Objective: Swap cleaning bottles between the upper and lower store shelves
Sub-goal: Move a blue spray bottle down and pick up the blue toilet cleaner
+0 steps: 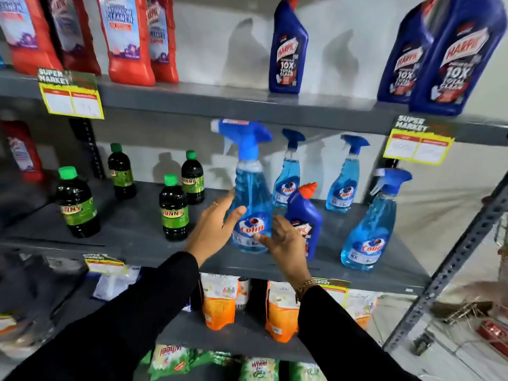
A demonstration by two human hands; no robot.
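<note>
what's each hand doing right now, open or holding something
Left hand: open, fingers spread beside the Colin spray bottle, thumb touching it.
Right hand: open, at the bottle's front, not gripping.

clear blue colin spray bottle upright on lower shelf, small blue harpic bottle just beside.

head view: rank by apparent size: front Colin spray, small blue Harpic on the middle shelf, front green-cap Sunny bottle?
1. Front Colin spray bottle, between both hands: clearly largest.
2. Small blue Harpic bottle and front Sunny bottle: look about equal, and the Harpic is partly hidden by the right hand, so no ranking.
</note>
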